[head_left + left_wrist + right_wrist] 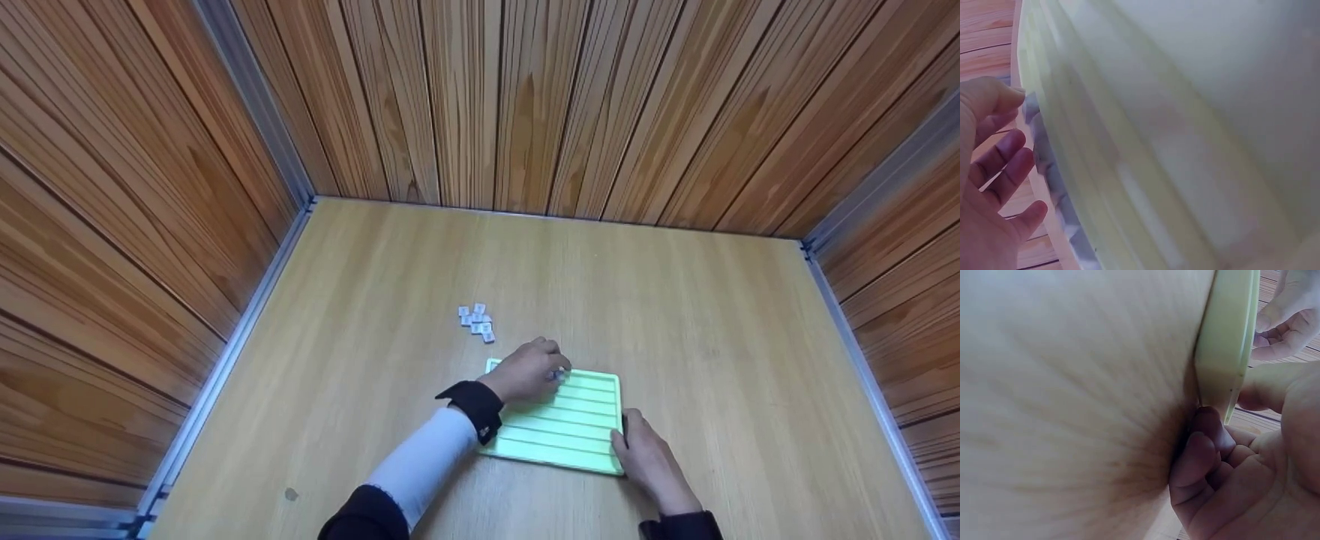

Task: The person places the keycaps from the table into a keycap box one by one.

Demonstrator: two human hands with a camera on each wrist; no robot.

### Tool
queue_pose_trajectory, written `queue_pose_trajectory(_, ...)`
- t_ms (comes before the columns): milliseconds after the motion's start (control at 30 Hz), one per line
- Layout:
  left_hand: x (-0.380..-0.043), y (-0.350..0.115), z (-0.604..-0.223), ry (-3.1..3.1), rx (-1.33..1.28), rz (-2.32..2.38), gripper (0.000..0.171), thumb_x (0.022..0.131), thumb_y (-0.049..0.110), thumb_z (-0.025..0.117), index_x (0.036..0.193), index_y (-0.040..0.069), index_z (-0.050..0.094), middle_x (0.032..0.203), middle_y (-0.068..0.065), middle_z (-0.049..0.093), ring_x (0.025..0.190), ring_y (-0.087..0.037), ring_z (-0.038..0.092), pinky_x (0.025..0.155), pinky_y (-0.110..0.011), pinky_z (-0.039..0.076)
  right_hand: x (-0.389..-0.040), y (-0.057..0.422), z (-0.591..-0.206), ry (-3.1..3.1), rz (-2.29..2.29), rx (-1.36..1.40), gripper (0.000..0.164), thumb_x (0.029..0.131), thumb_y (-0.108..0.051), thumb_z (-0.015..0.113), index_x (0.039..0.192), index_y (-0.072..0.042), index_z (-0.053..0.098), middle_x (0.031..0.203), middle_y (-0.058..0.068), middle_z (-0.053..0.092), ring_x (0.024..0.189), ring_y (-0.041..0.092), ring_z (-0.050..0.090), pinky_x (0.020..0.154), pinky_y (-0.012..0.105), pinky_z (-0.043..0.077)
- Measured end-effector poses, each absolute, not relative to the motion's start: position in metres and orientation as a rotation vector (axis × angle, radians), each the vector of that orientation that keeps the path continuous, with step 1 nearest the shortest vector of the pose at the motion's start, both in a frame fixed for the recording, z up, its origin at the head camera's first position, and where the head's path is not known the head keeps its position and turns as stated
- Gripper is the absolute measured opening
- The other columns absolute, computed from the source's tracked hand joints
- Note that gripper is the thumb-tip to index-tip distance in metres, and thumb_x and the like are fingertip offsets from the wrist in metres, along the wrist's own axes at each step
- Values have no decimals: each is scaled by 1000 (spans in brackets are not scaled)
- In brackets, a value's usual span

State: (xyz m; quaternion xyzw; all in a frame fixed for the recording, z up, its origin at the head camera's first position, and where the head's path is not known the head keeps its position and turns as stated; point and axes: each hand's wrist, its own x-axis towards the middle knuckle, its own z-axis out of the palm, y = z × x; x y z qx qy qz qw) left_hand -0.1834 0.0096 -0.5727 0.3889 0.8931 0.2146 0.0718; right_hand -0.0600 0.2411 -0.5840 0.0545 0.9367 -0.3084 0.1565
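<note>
A light green ridged tray (559, 431) lies on the table in front of me. Over its far edge, my left hand (531, 371) pinches a small pale tile (556, 374) between thumb and fingertips. In the left wrist view, a row of small grey-white tiles (1061, 205) runs along the tray's outermost groove, and the left thumb (1008, 97) meets the end of that row. My right hand (649, 457) grips the tray's right side near the front corner. Its thumb lies on the rim and its fingers curl under the edge, as the right wrist view shows.
Several small square tiles (478, 321) with printed marks lie in a loose cluster beyond the tray, to the left. Wood-plank walls (525, 105) with grey metal edging enclose the wooden table (360, 300) at the back and sides. A dark spot (291, 494) marks the table's front left.
</note>
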Motion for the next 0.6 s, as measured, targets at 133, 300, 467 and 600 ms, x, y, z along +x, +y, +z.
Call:
queue_pose_trajectory(133, -190, 1, -570, 2724, 1137, 695, 28, 94, 20, 72, 121, 14, 72, 112, -2, 64, 105, -15, 54, 88, -25, 46, -60, 241, -584, 2682, -877, 151, 45, 103, -18, 50, 139, 7, 43, 114, 18, 60, 92, 25, 56, 68, 35, 46)
queue_pose_trajectory(300, -200, -16, -563, 2802, 1080, 717, 30, 94, 21, 71, 123, 13, 71, 119, -3, 64, 108, -18, 56, 91, -29, 47, -61, 241, -583, 2676, -856, 158, 46, 103, -19, 50, 140, 7, 41, 120, 21, 60, 97, 26, 57, 73, 38, 48)
queue_pose_trajectory(467, -209, -34, -556, 2818, 938, 760, 31, 95, 19, 68, 126, 13, 69, 126, -5, 61, 115, -21, 54, 96, -33, 48, -62, 241, -583, 2657, -866, 171, 45, 103, -19, 50, 140, 6, 42, 115, 17, 59, 93, 25, 55, 69, 35, 45)
queue_pose_trajectory(600, -216, -48, -551, 2840, 836, 743, 33, 97, 21, 67, 129, 15, 67, 132, -5, 58, 122, -21, 52, 101, -36, 47, -62, 241, -584, 2647, -871, 178, 44, 103, -18, 50, 139, 5, 42, 112, 14, 58, 92, 24, 53, 67, 32, 42)
